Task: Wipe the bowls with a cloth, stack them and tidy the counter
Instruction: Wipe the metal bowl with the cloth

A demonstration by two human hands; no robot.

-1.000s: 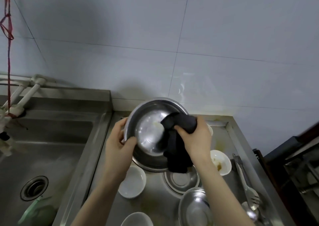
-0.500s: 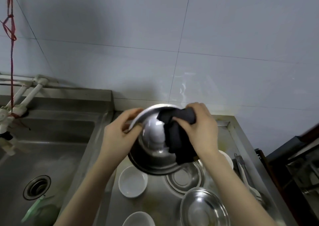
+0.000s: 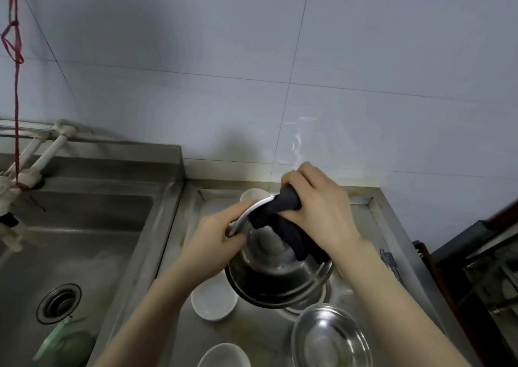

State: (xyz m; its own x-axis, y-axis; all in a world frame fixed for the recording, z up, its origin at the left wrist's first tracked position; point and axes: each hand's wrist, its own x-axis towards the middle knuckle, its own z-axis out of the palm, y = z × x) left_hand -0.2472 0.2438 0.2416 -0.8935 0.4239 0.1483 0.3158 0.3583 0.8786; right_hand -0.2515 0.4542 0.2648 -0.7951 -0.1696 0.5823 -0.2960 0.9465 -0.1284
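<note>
Wiping step in hand: large round steel bowl (image 3: pixel 280 277) held tilted above middle of steel bench (image 3: pixel 392 226). Left hand (image 3: pixel 215 237) grips bowl rim, fingers curled over edge. Right hand (image 3: pixel 322 209) clutches dark grey cloth (image 3: pixel 283 221), bunched against far rim and inner wall. Next, by my judgement: finish rim, then set bowl down for stacking. Shallow steel dish (image 3: pixel 330 338) near front edge; small white ceramic bowls (image 3: pixel 213 302) toward left edge. Steel sink (image 3: pixel 70 254) left of bench; pale tiled wall (image 3: pixel 252 58) behind.
</note>
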